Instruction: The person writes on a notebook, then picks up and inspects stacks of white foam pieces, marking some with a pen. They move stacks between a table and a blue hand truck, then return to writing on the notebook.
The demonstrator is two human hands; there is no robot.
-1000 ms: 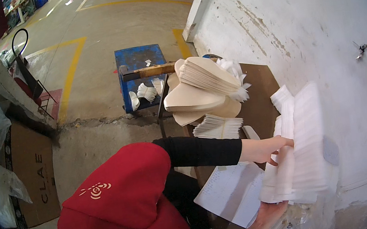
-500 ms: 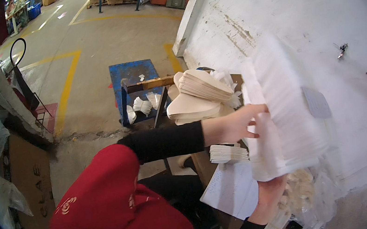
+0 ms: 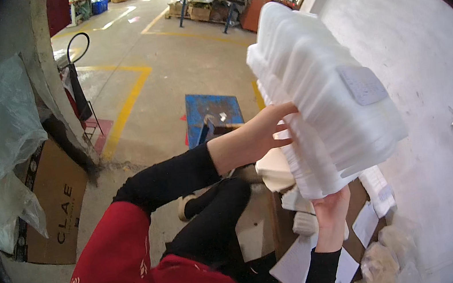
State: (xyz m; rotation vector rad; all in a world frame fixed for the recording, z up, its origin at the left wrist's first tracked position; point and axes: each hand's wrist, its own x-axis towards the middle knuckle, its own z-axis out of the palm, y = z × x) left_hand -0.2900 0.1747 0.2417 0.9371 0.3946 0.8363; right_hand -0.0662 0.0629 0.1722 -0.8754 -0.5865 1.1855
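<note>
A thick, ribbed stack of soft white sheets hangs in front of me, tilted, with a pale paper label on its right side. My left hand is closed on the stack's left edge, some fingers hidden behind it. Under the lower end, my right hand grips and supports it. Below, partly covered by the stack, are cream-coloured shaped pieces and small white bundles. A written paper sheet lies beneath my right forearm.
On the brown table, another white bundle and a clear plastic bag lie along the white wall. Beyond stands a blue platform. A cardboard box and plastic sheeting are at the left.
Both hands have raised and tilted the white stack. The view has shifted, bringing more of the far floor and the items on the table into sight. Both hands keep their hold.
</note>
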